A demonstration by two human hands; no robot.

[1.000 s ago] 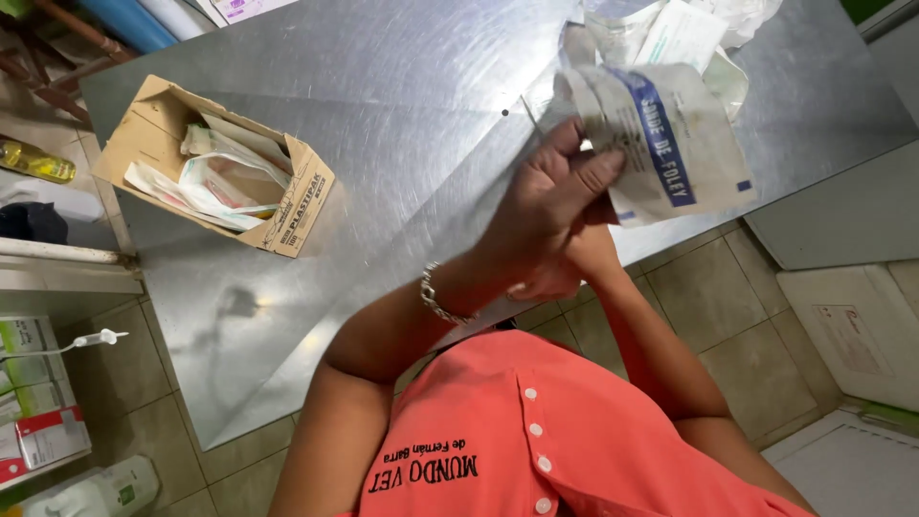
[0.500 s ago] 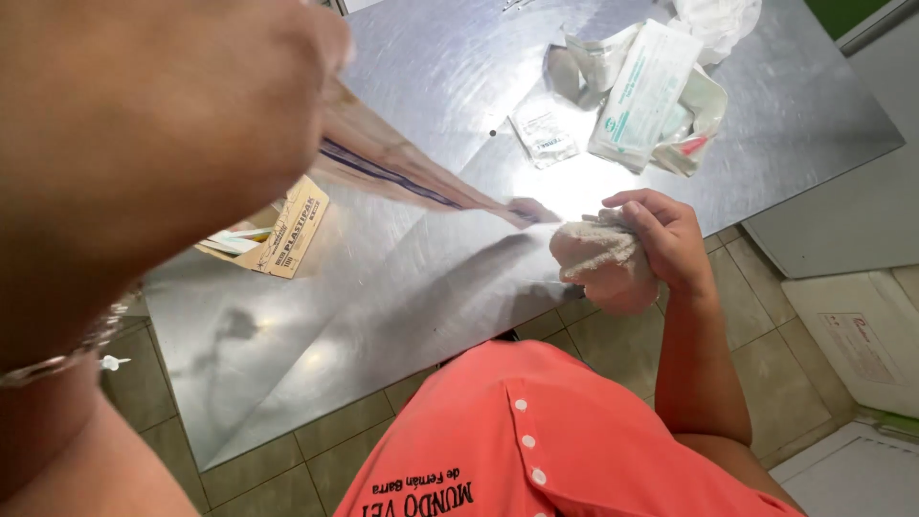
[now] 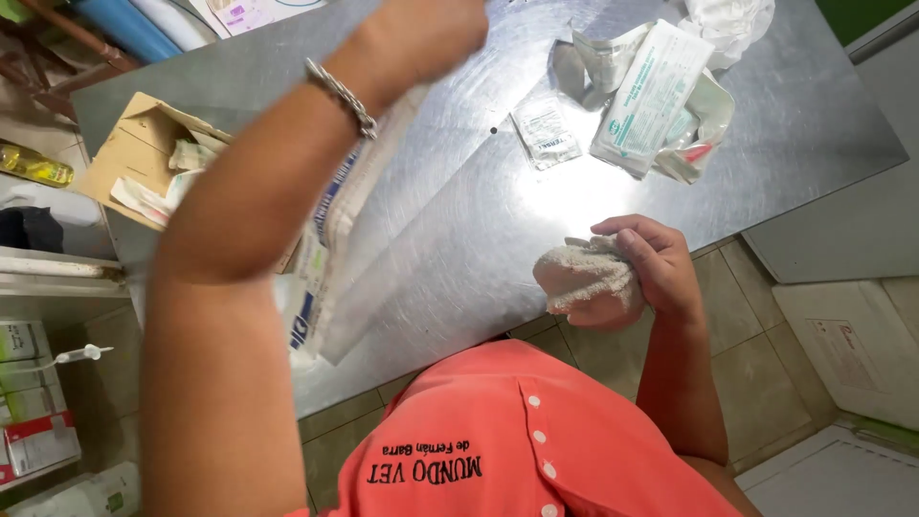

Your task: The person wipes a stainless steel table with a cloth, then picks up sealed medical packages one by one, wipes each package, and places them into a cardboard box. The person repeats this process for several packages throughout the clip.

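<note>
1. The right hand (image 3: 649, 273) is curled around a wad of off-white gauze (image 3: 586, 276), thumb and fingers pressing it into the palm, which probably keeps the loose folds from springing open. It sits at the near edge of the steel table (image 3: 804, 124), right over the rim.
2. The left hand (image 3: 431, 33) is raised high over the far side of the table and is blurred; it seems closed, but what exactly the fingers pinch I cannot tell. A bracelet (image 3: 343, 96) rings the wrist.
3. A long, flat paper wrapper (image 3: 330, 254) hangs below that forearm (it looks peeled open, white with blue print). Its long axis runs from the raised hand at the far side of the table down toward the near left edge, lower end pointing at the person's chest. Held up like this, it stays clear of the gauze.
4. At the table's far right lies a heap of opened packets (image 3: 651, 96), with one small sachet (image 3: 546, 134) just left of it.
5. At the table's left edge stands an open cardboard box (image 3: 144, 153) with more packets inside.
</note>
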